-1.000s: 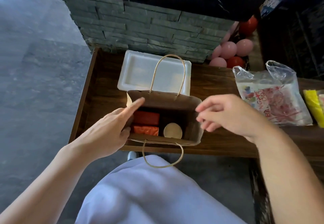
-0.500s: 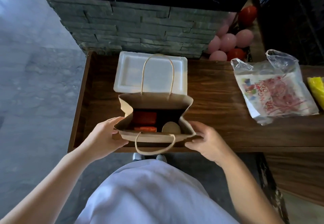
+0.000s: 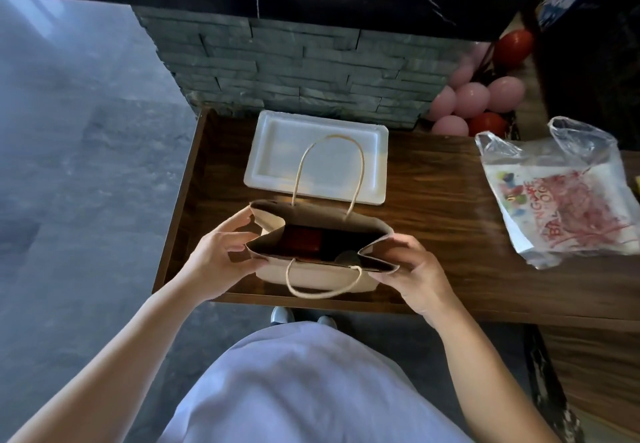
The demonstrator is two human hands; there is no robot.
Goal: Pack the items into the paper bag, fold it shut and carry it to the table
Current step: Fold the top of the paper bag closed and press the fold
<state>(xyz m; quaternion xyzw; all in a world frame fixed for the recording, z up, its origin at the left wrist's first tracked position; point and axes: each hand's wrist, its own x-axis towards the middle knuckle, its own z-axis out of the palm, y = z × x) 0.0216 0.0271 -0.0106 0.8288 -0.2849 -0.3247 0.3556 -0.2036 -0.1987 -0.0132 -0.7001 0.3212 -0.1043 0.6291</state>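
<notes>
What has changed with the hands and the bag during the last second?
Both hands came down from above the opening to the paper bag. The left hand now pinches its left side and the right hand its right side, pressing the side folds inward. The red boxes stayed inside; the white tray and plastic bag stayed put.

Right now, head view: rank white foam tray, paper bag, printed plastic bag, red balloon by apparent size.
1-3. white foam tray, paper bag, printed plastic bag: look alike, unranked
4. red balloon, farthest away
</notes>
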